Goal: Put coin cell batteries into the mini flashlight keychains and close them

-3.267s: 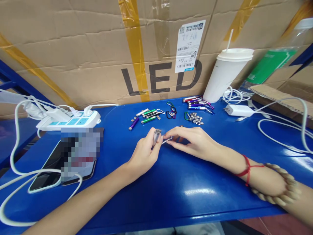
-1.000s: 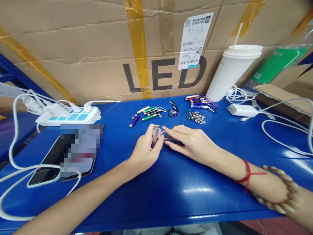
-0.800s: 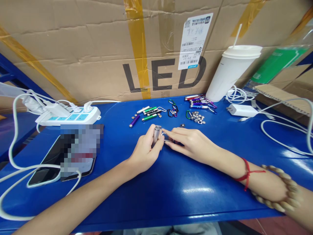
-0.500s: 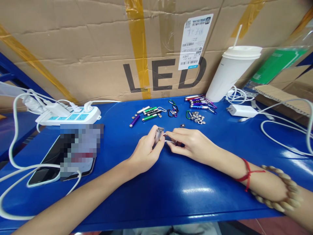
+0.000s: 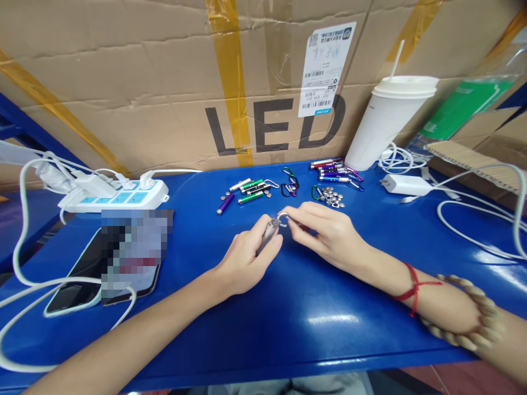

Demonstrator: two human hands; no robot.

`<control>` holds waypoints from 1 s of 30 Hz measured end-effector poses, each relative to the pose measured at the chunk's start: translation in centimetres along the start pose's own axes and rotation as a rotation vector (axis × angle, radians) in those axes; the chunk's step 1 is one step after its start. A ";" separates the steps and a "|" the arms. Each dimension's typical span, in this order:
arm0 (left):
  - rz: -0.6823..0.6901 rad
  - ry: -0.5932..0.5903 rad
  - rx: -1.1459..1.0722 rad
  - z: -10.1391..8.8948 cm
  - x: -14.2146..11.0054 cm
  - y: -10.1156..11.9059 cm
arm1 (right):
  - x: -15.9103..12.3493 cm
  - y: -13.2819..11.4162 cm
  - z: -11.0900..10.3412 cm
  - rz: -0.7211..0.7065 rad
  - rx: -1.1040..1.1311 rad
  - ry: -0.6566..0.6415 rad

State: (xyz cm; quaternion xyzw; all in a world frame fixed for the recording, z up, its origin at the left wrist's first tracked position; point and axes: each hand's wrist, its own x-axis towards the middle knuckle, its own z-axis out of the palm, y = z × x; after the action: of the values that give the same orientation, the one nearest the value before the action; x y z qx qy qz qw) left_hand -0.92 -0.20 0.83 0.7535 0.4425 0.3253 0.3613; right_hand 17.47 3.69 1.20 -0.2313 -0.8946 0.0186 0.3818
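Note:
My left hand point(image 5: 242, 260) is closed around a small silver flashlight point(image 5: 269, 233), its end tilted up and to the right. Between thumb and fingertips, my right hand point(image 5: 329, 230) pinches a silver carabiner clip point(image 5: 282, 215). The clip's curved end meets the top of the flashlight; whether it is hooked on, I cannot tell. Behind my hands lie several green, black, silver and purple flashlights point(image 5: 253, 190), with button cells point(image 5: 267, 194) beside them. Loose carabiners point(image 5: 290, 184) are right of these, then a pile of button cells point(image 5: 330, 196) and more flashlights point(image 5: 334, 171).
A large cardboard box point(image 5: 164, 82) stands along the back of the blue table point(image 5: 288, 329). At left are a power strip point(image 5: 123, 196), two phones point(image 5: 82, 274) and white cables. A white cup point(image 5: 382, 120) with a straw and a charger point(image 5: 407, 185) stand at right.
The flashlight has tilted to the right, and the clip's end has come up against its top. My right hand has shifted slightly and now covers a small piece that lay behind it.

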 end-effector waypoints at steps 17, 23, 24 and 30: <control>0.011 -0.070 0.011 -0.2 0.0 0.2 | -0.1 -0.4 0.0 -0.011 0.071 0.058; 0.019 0.045 0.063 -0.1 0.0 -0.1 | -0.2 -0.1 -0.1 0.005 0.101 0.058; 0.009 0.067 0.088 0.0 0.1 -0.1 | -0.2 -0.1 -0.2 0.023 0.125 0.051; -0.029 0.100 0.228 0.1 0.3 0.1 | -0.2 0.0 -0.2 0.264 0.392 -0.160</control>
State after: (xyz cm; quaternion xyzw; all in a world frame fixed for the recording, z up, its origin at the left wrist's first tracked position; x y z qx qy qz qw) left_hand -0.65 -0.05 0.92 0.7661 0.5050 0.3048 0.2552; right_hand 17.72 3.61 1.25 -0.2654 -0.8634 0.2596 0.3417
